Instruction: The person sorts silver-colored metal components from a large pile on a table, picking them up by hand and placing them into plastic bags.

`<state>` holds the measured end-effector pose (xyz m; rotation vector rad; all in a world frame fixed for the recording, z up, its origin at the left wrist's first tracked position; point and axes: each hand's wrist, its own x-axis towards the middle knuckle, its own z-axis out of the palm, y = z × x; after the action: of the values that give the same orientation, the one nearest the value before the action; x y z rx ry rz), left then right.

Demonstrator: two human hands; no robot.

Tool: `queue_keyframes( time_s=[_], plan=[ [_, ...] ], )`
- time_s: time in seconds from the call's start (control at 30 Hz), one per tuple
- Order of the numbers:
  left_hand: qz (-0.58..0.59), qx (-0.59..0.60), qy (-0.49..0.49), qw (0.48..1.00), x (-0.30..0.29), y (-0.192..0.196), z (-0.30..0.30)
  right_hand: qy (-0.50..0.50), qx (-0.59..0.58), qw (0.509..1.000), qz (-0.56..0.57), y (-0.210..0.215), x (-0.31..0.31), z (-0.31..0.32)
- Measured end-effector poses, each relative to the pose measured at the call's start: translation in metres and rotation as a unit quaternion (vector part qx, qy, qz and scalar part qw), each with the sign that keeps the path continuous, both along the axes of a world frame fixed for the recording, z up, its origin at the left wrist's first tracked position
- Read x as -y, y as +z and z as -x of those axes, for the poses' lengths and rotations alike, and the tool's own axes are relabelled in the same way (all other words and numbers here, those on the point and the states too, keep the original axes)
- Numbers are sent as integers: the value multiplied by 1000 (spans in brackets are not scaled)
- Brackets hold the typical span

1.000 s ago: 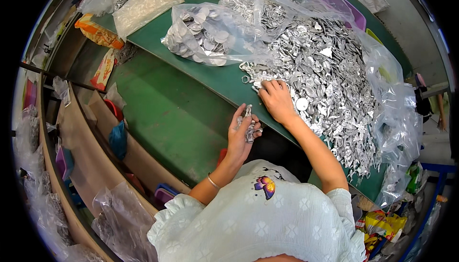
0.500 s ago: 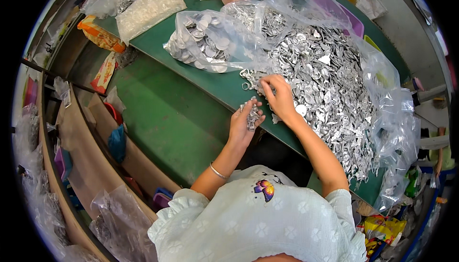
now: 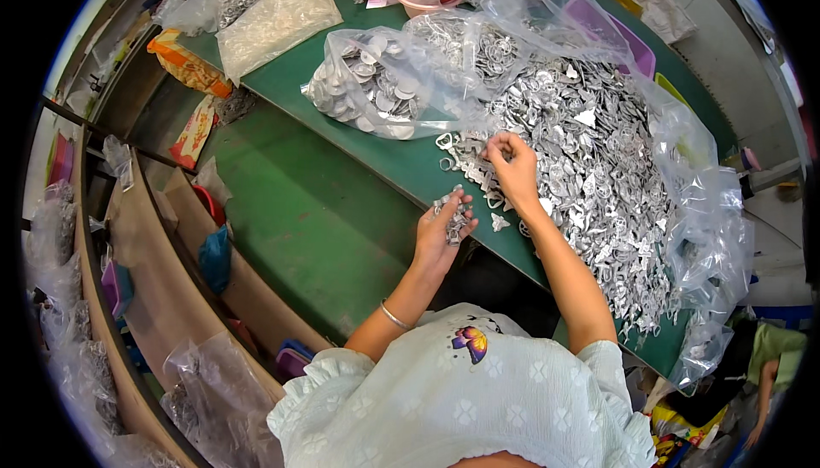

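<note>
Left hand point(image 3: 436, 236): fingers curled round a cluster of small silver-grey metal pieces point(image 3: 455, 227), centre of frame. Right hand point(image 3: 518, 172): over the left fringe of a broad heap of flat silver-grey metal shapes point(image 3: 589, 182); grip pinched, thumb to forefinger, contents indiscernible. Change: right hand shifted slightly up and rightward, exposing more loose fringe pieces to view and reach. Edges: green counter point(image 3: 395, 160), a narrow strip showing between its front edge and a clear plastic bag of silver discs point(image 3: 371, 84), upper centre.
</note>
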<state>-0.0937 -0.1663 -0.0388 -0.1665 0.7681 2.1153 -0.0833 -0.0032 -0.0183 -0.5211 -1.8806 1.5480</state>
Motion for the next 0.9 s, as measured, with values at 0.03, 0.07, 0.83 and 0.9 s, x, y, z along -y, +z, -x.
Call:
queue_keyframes(
  time_s=[0.03, 0.07, 0.83, 0.9],
  plan=[
    [3, 4, 6, 1000, -2, 3, 1, 25, 22, 999, -10, -1, 1, -6],
    [6, 9, 10, 1000, -5, 6, 2, 48, 45, 998, -20, 1, 3, -13],
    [31, 1, 68, 997, 7, 7, -7, 90, 70, 908, -403, 16, 44, -33],
    [6, 2, 51, 999, 5, -1, -4, 187, 61, 918, -343, 23, 51, -39]
  ],
)
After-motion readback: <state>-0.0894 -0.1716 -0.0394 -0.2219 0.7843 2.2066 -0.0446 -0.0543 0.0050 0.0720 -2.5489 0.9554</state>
